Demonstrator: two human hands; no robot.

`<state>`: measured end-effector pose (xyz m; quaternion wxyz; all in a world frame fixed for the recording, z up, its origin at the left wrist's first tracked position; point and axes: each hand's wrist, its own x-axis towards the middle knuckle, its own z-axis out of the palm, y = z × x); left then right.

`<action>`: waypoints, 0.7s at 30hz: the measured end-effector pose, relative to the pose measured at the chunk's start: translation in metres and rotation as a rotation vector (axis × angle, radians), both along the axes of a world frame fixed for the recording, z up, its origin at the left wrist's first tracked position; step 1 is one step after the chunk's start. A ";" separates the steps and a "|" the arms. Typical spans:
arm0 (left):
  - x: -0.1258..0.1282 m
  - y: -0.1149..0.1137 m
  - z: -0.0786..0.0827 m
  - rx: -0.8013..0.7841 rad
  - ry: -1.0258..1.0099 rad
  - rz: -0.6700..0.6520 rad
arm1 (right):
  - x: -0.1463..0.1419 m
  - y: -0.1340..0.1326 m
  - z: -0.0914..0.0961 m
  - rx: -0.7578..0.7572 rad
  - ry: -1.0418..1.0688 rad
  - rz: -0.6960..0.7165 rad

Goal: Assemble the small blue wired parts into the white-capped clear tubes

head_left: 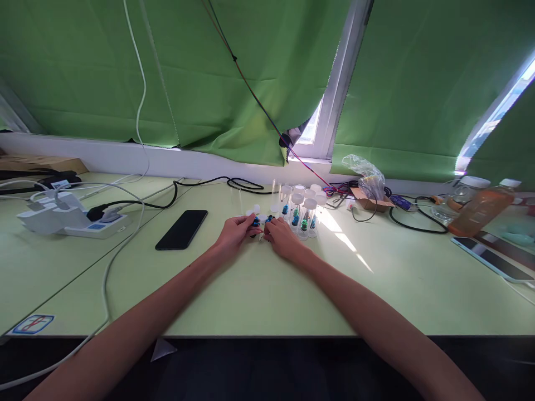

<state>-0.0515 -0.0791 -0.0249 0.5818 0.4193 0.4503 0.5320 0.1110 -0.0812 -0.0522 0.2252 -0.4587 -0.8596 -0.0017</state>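
Note:
Both my hands rest on the pale green table (259,289) and meet at its middle. My left hand (234,234) has its fingers curled around small blue and dark pieces (256,221) with white caps beside them. My right hand (281,236) is closed too, pinching at the same little pile from the right. Just behind my right hand stands a cluster of several clear plastic tubes (303,214) with white caps, some holding blue and green bits. What exactly each hand grips is too small to make out.
A black phone (182,229) lies left of my hands. Further left is a white power strip (69,220) with cables trailing across the table. On the right are a plastic bag (363,175), tangled wires, an orange bottle (480,211), a jar and another phone (487,257). Green curtains hang behind.

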 end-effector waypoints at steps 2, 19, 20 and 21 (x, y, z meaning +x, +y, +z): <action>0.000 0.001 -0.001 -0.018 -0.028 -0.002 | 0.000 -0.001 0.001 0.007 -0.003 -0.007; -0.002 0.002 0.000 -0.064 -0.122 -0.047 | -0.001 -0.014 0.015 0.040 0.109 -0.144; -0.002 0.002 0.000 -0.064 -0.129 -0.040 | -0.001 -0.016 0.017 0.035 0.125 -0.155; -0.002 0.003 -0.001 -0.061 -0.137 -0.031 | -0.002 -0.018 0.018 0.034 0.137 -0.165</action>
